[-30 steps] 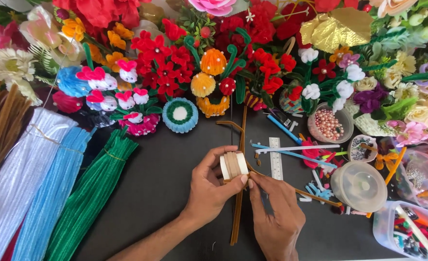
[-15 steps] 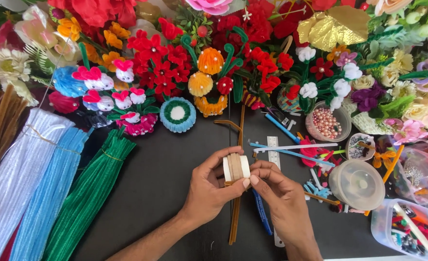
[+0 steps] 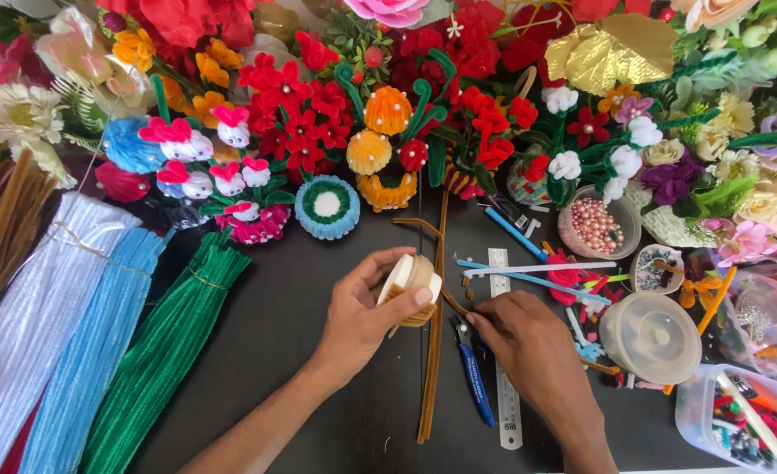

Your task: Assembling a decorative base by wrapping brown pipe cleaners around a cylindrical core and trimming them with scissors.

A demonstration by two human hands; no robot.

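Note:
My left hand (image 3: pixel 364 314) grips a small round spool (image 3: pixel 410 279) with white faces and tan winding, held just above the black table. My right hand (image 3: pixel 529 342) is to its right, fingers pinched at a thin tan strand running from the spool, low over the table. Long brown pipe cleaners (image 3: pixel 431 351) lie straight below the spool. Blue-handled pliers (image 3: pixel 474 377) and a steel ruler (image 3: pixel 504 351) lie just under my right hand.
Bundles of white (image 3: pixel 33 325), blue (image 3: pixel 99 351) and green pipe cleaners (image 3: pixel 165 351) lie at left. Pipe-cleaner flowers (image 3: pixel 301 114) crowd the back. A bowl of pink beads (image 3: pixel 595 226), a round lidded container (image 3: pixel 652 338) and a clear box (image 3: pixel 744 426) stand at right.
My right hand came up to the spool, then drew away to the right and down toward the table. The left hand kept hold of the spool and tilted it.

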